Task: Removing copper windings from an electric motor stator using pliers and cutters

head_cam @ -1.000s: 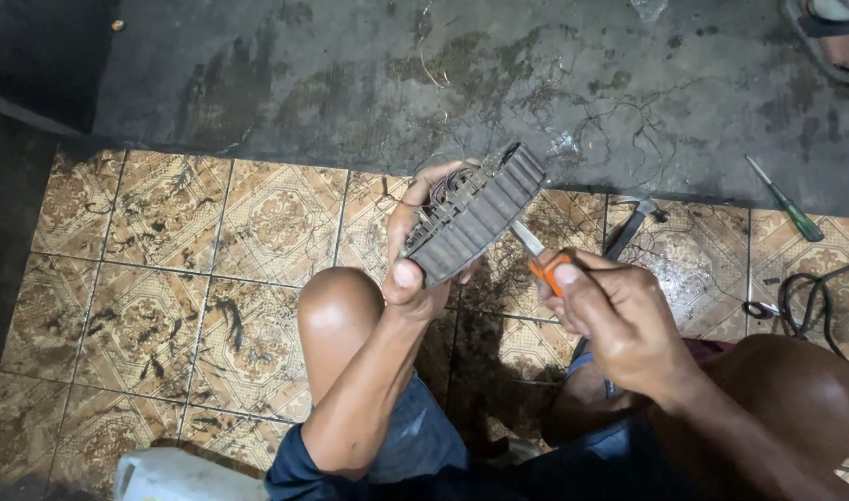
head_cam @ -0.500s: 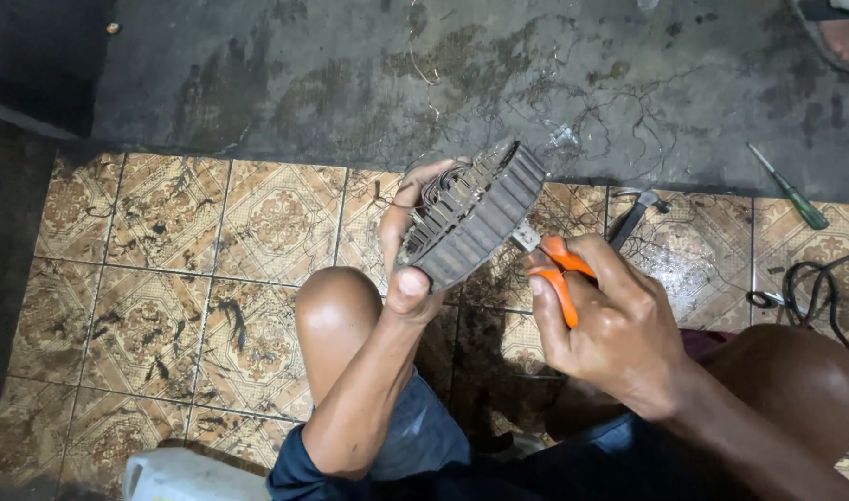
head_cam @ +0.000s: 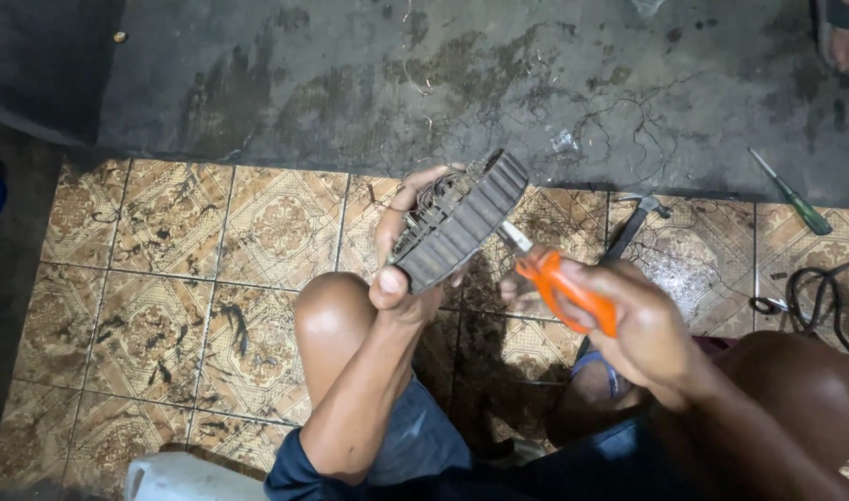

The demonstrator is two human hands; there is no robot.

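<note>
Two closed grips, left hand [head_cam: 398, 269] on ribbed motor core [head_cam: 462, 218], right hand [head_cam: 643, 329] (orange pliers [head_cam: 559, 288])

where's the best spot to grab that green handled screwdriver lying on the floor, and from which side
Probably by the green handle, coming straight down from above. The screwdriver lies flat on the bare concrete floor, slanting with its thin shaft up-left and the thicker handle down-right. Nothing crowds it, and the handle gives fingers more to close on than the shaft.

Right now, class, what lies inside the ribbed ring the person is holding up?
Inside the ribbed ring, held by the left hand, bundles of thin wire windings show near its top rim. The ring's own ribbed wall covers the rest of the interior.
</note>
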